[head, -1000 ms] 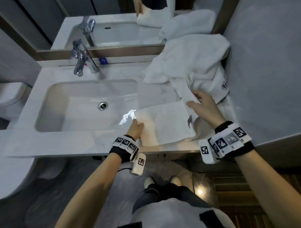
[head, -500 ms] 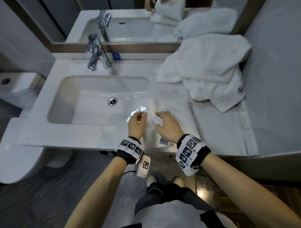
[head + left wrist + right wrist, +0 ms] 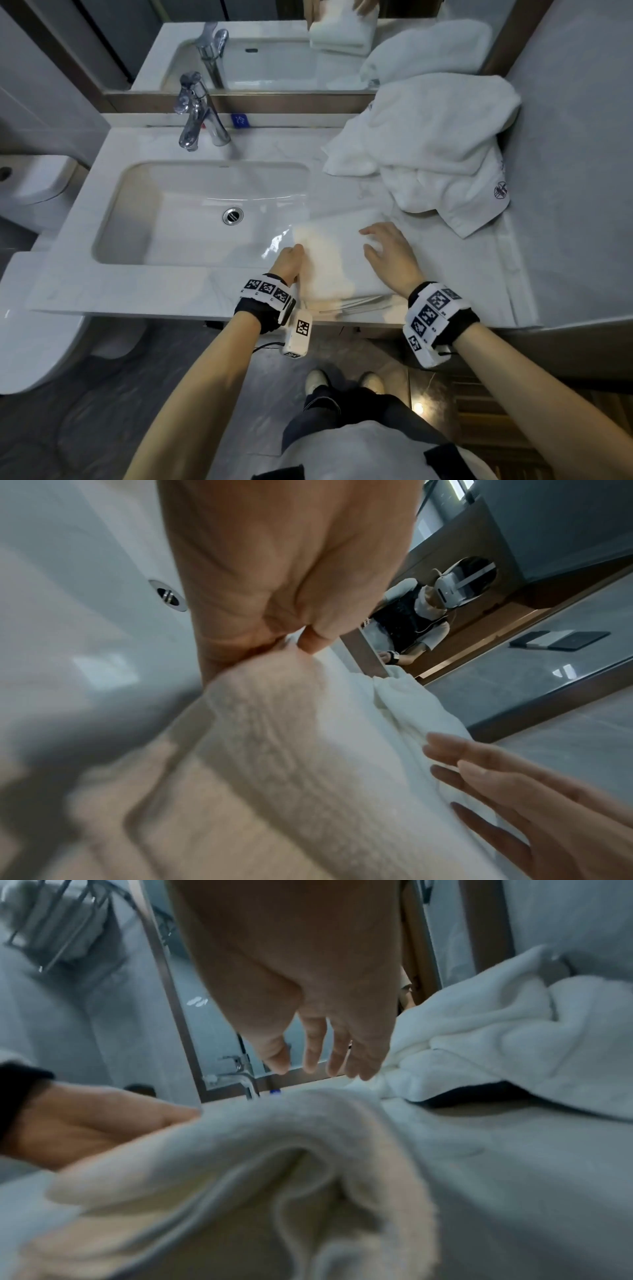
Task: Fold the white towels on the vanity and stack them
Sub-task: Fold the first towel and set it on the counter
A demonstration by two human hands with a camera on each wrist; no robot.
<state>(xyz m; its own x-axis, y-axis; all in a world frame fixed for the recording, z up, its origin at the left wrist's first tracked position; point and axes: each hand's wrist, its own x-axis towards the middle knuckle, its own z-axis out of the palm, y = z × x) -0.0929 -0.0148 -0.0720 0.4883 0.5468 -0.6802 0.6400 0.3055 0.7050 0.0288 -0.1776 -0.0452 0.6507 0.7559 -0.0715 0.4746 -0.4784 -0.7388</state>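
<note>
A folded white towel (image 3: 337,260) lies on the vanity top (image 3: 144,294) between the sink and the counter's front edge, its layered edges facing me. My left hand (image 3: 291,262) pinches its left edge (image 3: 274,669) between thumb and curled fingers. Over the towel's top my right hand (image 3: 387,248) is spread with straight fingers (image 3: 315,1053), which stand slightly above the cloth in the right wrist view. A heap of unfolded white towels (image 3: 435,150) sits at the back right corner against the wall, one with a round logo (image 3: 500,190).
The sink basin (image 3: 191,212) with its drain (image 3: 233,216) lies to the left, with a chrome tap (image 3: 197,113) behind it. A mirror (image 3: 274,44) runs along the back. A grey wall (image 3: 575,171) bounds the right side. A toilet (image 3: 30,192) stands at far left.
My right hand brought the towel's right part over to the left, completing a fold, then opened and moved back right across the top. The left hand stayed on the left edge.
</note>
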